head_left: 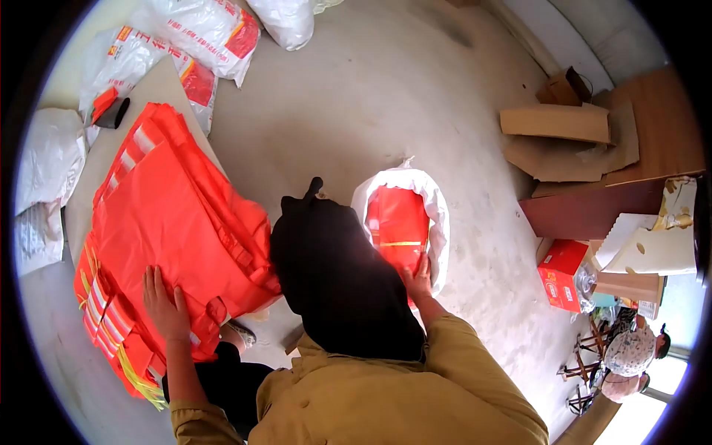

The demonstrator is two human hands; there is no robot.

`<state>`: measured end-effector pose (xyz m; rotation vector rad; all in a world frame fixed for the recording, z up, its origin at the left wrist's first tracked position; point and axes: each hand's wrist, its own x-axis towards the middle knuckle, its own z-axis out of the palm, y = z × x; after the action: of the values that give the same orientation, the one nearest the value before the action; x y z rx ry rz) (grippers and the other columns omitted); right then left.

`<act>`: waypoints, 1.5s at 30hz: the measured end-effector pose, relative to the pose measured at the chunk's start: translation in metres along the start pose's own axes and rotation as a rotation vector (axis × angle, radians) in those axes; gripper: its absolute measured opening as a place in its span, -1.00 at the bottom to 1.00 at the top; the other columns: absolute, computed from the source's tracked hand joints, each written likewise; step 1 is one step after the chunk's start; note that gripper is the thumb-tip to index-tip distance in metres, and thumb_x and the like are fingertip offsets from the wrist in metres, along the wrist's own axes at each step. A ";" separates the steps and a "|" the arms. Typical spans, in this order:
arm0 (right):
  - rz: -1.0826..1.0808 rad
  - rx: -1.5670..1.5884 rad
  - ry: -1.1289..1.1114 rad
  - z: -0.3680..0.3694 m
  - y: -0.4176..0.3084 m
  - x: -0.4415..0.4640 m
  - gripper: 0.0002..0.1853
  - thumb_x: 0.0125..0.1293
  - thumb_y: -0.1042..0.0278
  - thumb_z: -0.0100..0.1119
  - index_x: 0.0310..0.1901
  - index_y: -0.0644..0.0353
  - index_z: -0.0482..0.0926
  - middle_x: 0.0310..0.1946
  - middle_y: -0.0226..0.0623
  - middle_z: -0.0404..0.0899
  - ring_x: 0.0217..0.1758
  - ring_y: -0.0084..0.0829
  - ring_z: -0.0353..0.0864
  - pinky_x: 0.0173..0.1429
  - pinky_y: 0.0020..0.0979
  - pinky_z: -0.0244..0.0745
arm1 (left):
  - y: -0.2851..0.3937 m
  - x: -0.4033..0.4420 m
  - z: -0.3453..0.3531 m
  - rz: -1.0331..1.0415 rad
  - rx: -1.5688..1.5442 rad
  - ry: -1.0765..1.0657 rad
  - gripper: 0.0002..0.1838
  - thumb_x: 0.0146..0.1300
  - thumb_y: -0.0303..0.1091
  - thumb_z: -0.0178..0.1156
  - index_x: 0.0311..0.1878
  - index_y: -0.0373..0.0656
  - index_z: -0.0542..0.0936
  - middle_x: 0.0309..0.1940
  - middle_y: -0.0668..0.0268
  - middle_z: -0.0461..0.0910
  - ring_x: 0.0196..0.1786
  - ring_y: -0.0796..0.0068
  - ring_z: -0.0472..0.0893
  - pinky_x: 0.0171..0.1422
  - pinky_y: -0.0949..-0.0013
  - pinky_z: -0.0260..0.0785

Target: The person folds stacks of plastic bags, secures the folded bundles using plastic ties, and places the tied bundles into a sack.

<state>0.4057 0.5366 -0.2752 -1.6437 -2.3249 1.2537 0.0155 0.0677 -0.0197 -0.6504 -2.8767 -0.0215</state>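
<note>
My left hand [165, 308] lies flat with its fingers stretched on a pile of orange-red vests [167, 215] with silver and yellow stripes. Yellow straps or ties hang from the pile's near left corner. On the other side, my right hand [419, 280] rests on a folded orange-red bundle [400, 215] inside an open white sack [440, 222]. Its fingers are extended against the bundle near the sack's right rim; nothing is seen gripped in them. Between pile and sack rises a large black shape [334, 274], whose kind I cannot make out.
White plastic sacks [200, 33] with red print lie at the upper left. A black and orange item [111, 111] sits beyond the pile. Cardboard [564, 122] and a brown desk [660, 133] stand at right. Two people [629, 356] sit on stools at the lower right.
</note>
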 end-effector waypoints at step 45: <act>-0.210 -0.416 0.013 -0.140 0.054 -0.069 -0.84 0.22 0.46 0.40 -0.17 0.06 0.83 0.61 -0.15 0.29 0.66 0.02 0.21 0.66 -0.02 0.23 | -0.011 -0.003 0.014 0.034 0.019 0.070 -0.39 0.59 -0.16 0.11 0.62 -0.11 0.39 0.63 0.14 0.35 0.68 0.07 0.28 0.72 0.03 0.12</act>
<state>0.5407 0.5695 -0.1863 -1.4318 -2.8023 0.7549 0.0113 0.0573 -0.0334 -0.6804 -2.7951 -0.0120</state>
